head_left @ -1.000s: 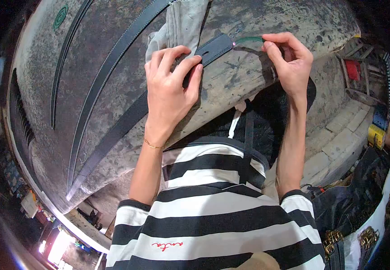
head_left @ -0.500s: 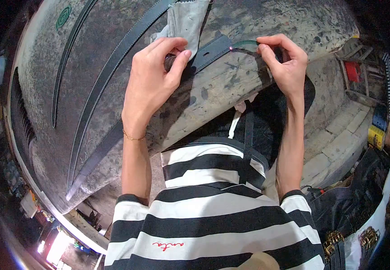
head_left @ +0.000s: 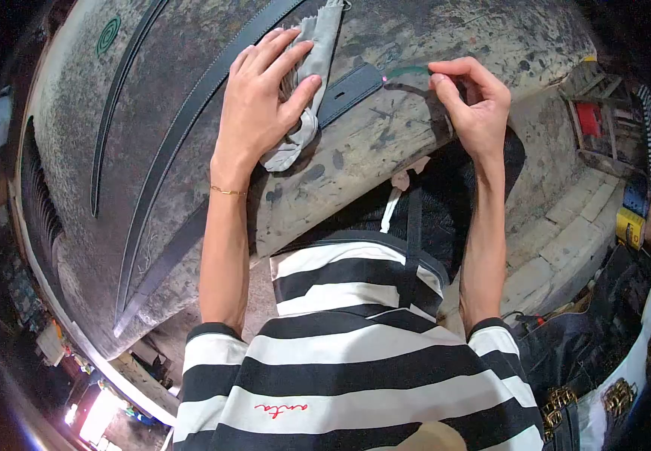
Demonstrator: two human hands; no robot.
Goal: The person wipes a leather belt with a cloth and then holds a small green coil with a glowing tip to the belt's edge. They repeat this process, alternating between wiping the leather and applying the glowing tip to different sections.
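My left hand (head_left: 261, 101) lies with fingers spread on a grey cloth (head_left: 321, 37), which rests across a black leather strap. Beyond the cloth, the strap's end (head_left: 349, 94) shows a small slot and stitched edges. A small glowing pink tip at that end meets a thin green strip (head_left: 410, 71). My right hand (head_left: 474, 98) pinches the other end of the strip between thumb and forefinger. Left of my left hand, a long stitched black strap (head_left: 166, 143) curves over the worktop.
Another narrow black strap (head_left: 105, 124) and a green coil (head_left: 108, 37) lie on the stained worktop (head_left: 70, 150) at the left. At the right are a wooden frame with a red item (head_left: 588, 120), a yellow box (head_left: 629, 228) and brass buckles (head_left: 558, 406).
My left hand has opened and come down on the cloth, whose lower part now bunches beside the strap's end. My right hand is nearly still with the green strip.
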